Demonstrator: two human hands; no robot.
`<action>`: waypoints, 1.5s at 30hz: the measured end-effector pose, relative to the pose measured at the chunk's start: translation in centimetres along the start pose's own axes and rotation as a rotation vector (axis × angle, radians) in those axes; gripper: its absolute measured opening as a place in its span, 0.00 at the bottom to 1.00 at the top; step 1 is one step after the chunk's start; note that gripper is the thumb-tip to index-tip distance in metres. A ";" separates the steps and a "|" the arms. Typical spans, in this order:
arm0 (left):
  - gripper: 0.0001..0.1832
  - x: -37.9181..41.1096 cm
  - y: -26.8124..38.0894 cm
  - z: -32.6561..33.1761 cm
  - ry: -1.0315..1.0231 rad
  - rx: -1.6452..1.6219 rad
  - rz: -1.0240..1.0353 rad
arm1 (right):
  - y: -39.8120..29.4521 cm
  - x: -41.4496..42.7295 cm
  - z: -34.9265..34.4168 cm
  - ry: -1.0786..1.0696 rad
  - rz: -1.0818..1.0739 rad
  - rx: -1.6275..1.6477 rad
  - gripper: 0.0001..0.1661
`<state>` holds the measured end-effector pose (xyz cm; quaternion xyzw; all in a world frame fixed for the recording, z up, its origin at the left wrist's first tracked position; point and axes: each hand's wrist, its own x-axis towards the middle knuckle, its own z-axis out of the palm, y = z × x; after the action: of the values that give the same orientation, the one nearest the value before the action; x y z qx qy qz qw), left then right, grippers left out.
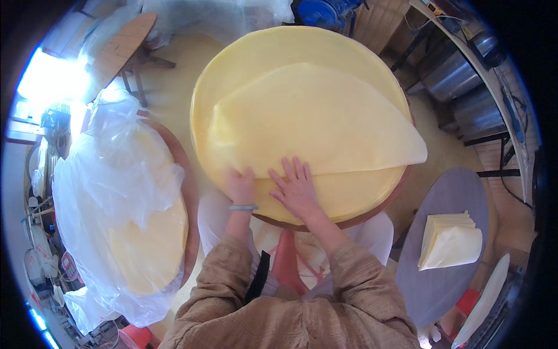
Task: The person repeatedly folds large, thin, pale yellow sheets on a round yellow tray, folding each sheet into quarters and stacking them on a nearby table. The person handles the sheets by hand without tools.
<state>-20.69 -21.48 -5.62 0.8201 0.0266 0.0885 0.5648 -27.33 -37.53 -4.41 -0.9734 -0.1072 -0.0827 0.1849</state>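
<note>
A tall stack of thin round pale-yellow sheets (340,196) lies before me on a round brown board (399,185). The top sheet (301,118) is partly folded over, its near edge running almost straight across the stack and its right corner overhanging the rim. My left hand (241,189), with a bracelet at the wrist, is curled at the left part of this edge; its fingertips are blurred and partly hidden. Just left of there the sheet bulges up. Flat on the near edge, fingers spread, rests my right hand (298,189), holding nothing.
Left, clear plastic film (117,174) partly covers another stack of round sheets (150,257). Right, a grey oval-looking board (409,283) bears a pile of folded sheets (451,242). Steel pots (451,72) stand beyond. A wooden round top (126,43) is at upper left.
</note>
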 end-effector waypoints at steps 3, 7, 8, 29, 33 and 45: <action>0.35 -0.3 0.8 0.4 -0.154 0.242 0.318 | 1.8 0.5 -0.3 0.022 0.076 0.217 0.30; 0.37 -0.1 0.9 0.9 -0.279 0.455 0.553 | 5.6 1.2 -1.1 0.020 0.511 0.962 0.26; 0.35 0.0 0.8 1.0 -0.220 0.442 0.548 | 6.5 1.4 -1.5 0.011 0.619 1.112 0.25; 0.34 0.7 1.0 -0.1 -0.240 0.319 0.264 | 10.5 29.3 1.5 -0.532 0.630 1.057 0.27; 0.36 1.1 1.6 -0.3 -0.420 0.541 0.379 | 9.9 29.9 -2.0 -0.659 0.703 1.053 0.27; 0.32 1.2 2.6 1.3 -0.509 0.730 0.540 | 12.2 28.0 -0.5 -0.595 0.311 0.916 0.33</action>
<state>-19.45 -23.44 -3.55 0.9368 -0.2952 0.0137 0.1876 2.53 -43.81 -2.53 -0.7794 -0.0351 0.2785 0.5601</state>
